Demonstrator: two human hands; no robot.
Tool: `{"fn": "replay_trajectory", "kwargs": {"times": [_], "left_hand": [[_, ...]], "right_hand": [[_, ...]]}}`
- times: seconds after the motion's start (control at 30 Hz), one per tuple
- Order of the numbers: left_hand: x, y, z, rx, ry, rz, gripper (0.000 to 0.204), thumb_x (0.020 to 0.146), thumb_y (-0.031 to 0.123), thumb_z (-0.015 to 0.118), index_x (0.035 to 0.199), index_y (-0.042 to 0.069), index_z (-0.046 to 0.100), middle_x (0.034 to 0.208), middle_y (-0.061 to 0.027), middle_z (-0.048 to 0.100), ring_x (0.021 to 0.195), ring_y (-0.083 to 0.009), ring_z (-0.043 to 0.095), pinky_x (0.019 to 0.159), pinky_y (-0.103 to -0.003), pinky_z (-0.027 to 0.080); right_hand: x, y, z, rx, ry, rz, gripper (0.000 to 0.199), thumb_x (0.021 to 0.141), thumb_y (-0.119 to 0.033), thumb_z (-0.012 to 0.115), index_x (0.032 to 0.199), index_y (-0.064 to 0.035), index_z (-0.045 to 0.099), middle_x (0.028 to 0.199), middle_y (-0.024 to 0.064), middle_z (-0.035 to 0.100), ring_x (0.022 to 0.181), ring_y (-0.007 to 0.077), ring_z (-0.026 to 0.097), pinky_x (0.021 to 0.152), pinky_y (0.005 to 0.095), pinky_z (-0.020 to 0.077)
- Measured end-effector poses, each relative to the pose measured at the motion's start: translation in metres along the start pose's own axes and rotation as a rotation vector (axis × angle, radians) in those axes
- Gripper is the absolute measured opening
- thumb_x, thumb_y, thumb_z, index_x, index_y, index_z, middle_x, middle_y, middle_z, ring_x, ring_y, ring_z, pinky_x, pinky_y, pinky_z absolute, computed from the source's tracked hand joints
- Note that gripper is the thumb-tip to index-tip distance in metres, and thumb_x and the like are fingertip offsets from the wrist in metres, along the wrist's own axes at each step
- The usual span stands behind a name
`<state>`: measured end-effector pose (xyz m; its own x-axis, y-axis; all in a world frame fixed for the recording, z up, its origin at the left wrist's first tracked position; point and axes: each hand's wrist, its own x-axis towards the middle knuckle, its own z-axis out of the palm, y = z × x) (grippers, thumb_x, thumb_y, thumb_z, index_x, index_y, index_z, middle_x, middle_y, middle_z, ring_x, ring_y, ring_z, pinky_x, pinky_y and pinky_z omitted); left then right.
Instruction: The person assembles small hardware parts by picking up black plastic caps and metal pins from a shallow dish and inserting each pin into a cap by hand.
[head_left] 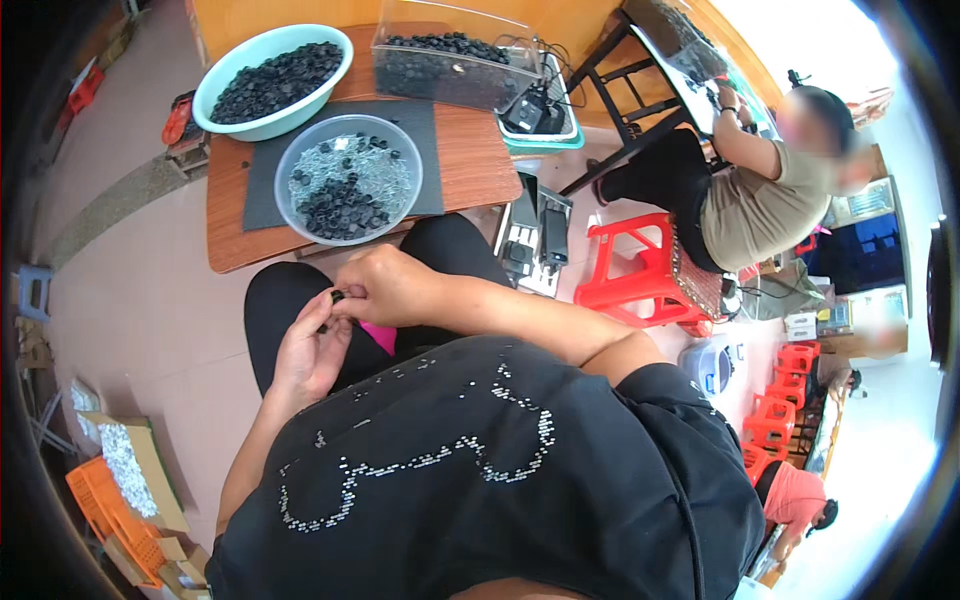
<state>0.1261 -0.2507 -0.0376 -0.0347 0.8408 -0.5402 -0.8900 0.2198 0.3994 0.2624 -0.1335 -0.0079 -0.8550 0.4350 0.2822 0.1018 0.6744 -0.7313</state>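
Both hands meet just left of the frame's centre, below the table edge and over the lap. Right hand (388, 285): thumb and forefinger pinched on a small black part (337, 296). Left hand (308, 352): fingertips brought up against the same part from the lower left (whether a second piece sits in its fingers cannot be told). Holding it between two sets of fingertips appears to suit so small a thing, steadying it from both sides.

Bowl (283, 195), upper left of centre, stands on a dark mat (430, 190) at the near side of the table (485, 178), presumably for easy reach. Basin (262, 128), upper left, and clear bin (455, 88), top centre, stand farther back, each with many black pieces; their position suggests bulk stock.

Condition of the part: dark, small, apparently rounded, mostly covered by the fingers; finer detail cannot be made out. Pieces in the bowl look short, round and black, gathered mainly toward its lower side, with a tangle of thin, pale, shiny pieces (375, 178) above and beside them.
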Motion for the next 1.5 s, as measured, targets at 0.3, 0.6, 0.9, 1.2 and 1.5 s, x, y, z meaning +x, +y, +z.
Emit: {"fn": "replay_trajectory", "kwargs": {"times": [0.3, 0.6, 0.9, 1.2, 1.5], "left_hand": [[0.010, 0.003, -0.021, 0.029, 0.017, 0.003, 0.015, 0.088, 0.004, 0.053, 0.102, -0.003, 0.056, 0.094, -0.0090, 0.060, 0.088, -0.0163, 0.058, 0.084, -0.027, 0.047], [0.018, 0.005, -0.033, 0.084, 0.039, 0.045, 0.023, 0.090, 0.002, 0.049, 0.111, -0.007, 0.049, 0.103, -0.0137, 0.058, 0.096, -0.0221, 0.059, 0.091, -0.029, 0.048], [0.017, 0.008, -0.034, 0.087, 0.009, -0.044, 0.024, 0.093, 0.015, 0.053, 0.113, 0.001, 0.053, 0.099, -0.0098, 0.062, 0.086, -0.0162, 0.061, 0.075, -0.026, 0.051], [0.023, 0.003, -0.038, 0.072, 0.066, -0.023, 0.033, 0.092, 0.011, 0.051, 0.122, -0.001, 0.047, 0.109, -0.0133, 0.059, 0.096, -0.0191, 0.059, 0.083, -0.028, 0.049], [0.025, 0.007, -0.038, 0.080, 0.017, -0.062, 0.028, 0.093, 0.016, 0.053, 0.117, 0.002, 0.051, 0.101, -0.0094, 0.061, 0.089, -0.0165, 0.060, 0.079, -0.027, 0.049]], "right_hand": [[0.001, 0.004, -0.010, 0.338, -0.068, 0.363, 0.021, 0.074, -0.018, 0.073, 0.080, -0.0003, 0.064, 0.062, 0.0065, 0.062, 0.055, 0.0141, 0.059, 0.052, 0.0307, 0.0467], [0.093, 0.069, -0.131, 0.580, 0.768, 0.524, 0.020, 0.083, -0.021, 0.067, 0.079, -0.0023, 0.063, 0.064, 0.0004, 0.057, 0.053, 0.0088, 0.050, 0.047, 0.0245, 0.0407], [0.057, 0.100, -0.018, -0.418, 0.014, 0.279, 0.027, 0.075, -0.021, 0.068, 0.098, -0.0067, 0.066, 0.094, 0.0176, 0.063, 0.091, 0.0337, 0.062, 0.080, 0.0422, 0.0500], [0.056, 0.127, -0.012, -0.509, -0.037, 0.400, 0.016, 0.078, -0.019, 0.064, 0.087, -0.0068, 0.062, 0.090, 0.0184, 0.063, 0.084, 0.0362, 0.062, 0.074, 0.0441, 0.0500], [0.047, 0.144, -0.019, -0.501, 0.041, 0.279, 0.012, 0.074, -0.011, 0.061, 0.084, -0.0054, 0.064, 0.089, 0.0153, 0.064, 0.084, 0.0350, 0.062, 0.074, 0.0434, 0.0510]]}}
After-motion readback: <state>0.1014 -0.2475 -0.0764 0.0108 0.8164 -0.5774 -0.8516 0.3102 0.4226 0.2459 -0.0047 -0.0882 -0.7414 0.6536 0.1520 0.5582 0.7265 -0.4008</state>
